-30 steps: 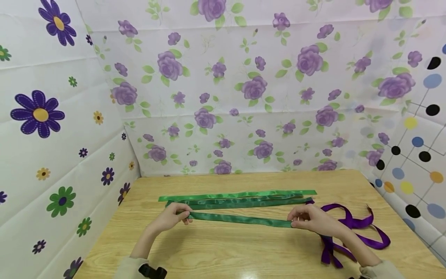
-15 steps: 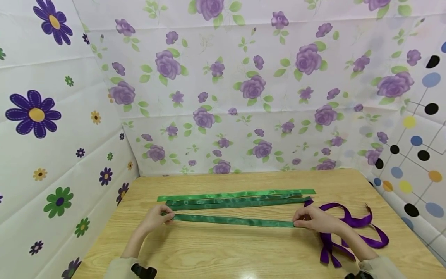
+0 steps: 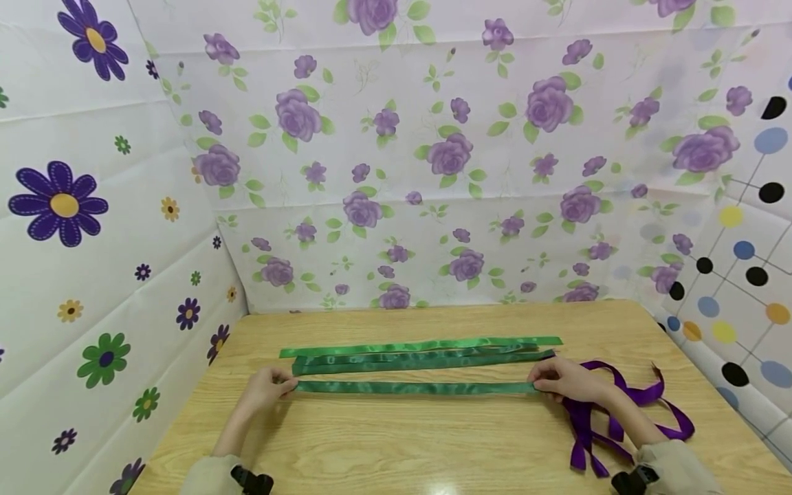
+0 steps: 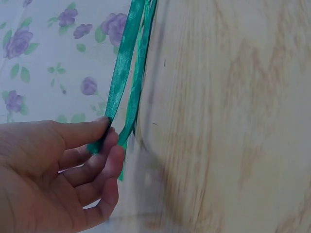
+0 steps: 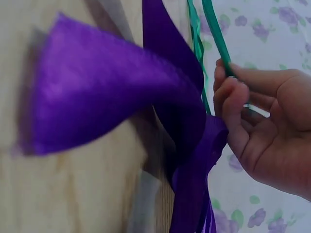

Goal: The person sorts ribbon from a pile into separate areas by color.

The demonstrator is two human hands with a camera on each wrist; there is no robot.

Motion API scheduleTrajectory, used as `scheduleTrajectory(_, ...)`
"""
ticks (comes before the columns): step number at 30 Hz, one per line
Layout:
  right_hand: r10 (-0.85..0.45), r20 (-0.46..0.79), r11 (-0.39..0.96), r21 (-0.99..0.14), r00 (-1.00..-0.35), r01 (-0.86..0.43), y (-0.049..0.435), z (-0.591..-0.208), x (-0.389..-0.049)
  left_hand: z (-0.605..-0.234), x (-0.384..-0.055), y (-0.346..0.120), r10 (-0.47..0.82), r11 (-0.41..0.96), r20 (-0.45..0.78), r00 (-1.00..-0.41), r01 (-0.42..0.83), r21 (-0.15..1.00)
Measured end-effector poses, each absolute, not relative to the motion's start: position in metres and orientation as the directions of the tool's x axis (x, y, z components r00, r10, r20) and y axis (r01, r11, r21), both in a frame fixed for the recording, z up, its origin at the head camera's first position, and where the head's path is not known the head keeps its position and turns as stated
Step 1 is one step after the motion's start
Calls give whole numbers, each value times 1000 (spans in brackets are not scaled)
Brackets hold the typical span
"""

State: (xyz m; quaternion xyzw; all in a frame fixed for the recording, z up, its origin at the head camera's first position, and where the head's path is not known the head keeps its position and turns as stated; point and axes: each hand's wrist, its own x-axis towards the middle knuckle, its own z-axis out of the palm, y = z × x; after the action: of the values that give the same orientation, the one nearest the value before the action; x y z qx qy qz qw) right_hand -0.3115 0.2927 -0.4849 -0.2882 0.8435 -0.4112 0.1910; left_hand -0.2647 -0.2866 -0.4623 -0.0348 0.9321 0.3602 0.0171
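Note:
A dark green satin ribbon (image 3: 408, 388) is stretched nearly level between both hands, in front of the other green strips. My left hand (image 3: 265, 390) pinches its left end between thumb and fingers; in the left wrist view the frayed tip of that green ribbon (image 4: 116, 87) pokes out below the thumb. At the other end my right hand (image 3: 572, 380) pinches the ribbon with thumb and fingertips. Beneath the right hand and forearm lies a tangled purple ribbon (image 3: 646, 395), partly hidden by them. It looms large and blurred in the right wrist view.
Behind the held strip, more dark green ribbons (image 3: 396, 360) lie side by side on the wooden table (image 3: 396, 447). A brighter green ribbon (image 3: 371, 347) lies farthest back. A flower-printed sheet (image 3: 421, 206) rises behind the table's far edge, with printed sheets on both sides.
My left hand has slid left to the ribbon's end, and my right hand has moved slightly right and up. The ribbon between them is now longer, straighter and more level.

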Motion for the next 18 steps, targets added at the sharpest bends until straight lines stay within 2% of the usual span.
scheduleTrajectory(9, -501, -133, 525, -832, -855, -178, 298, -487, -326, -476, -275, -286, -114, 711, -37, -993, -107, 695)
scheduleTrajectory(18, -253, -83, 679, -725, -964, -115, 297, -488, -331, -486, -284, -283, -149, 712, -15, -989, -118, 692)
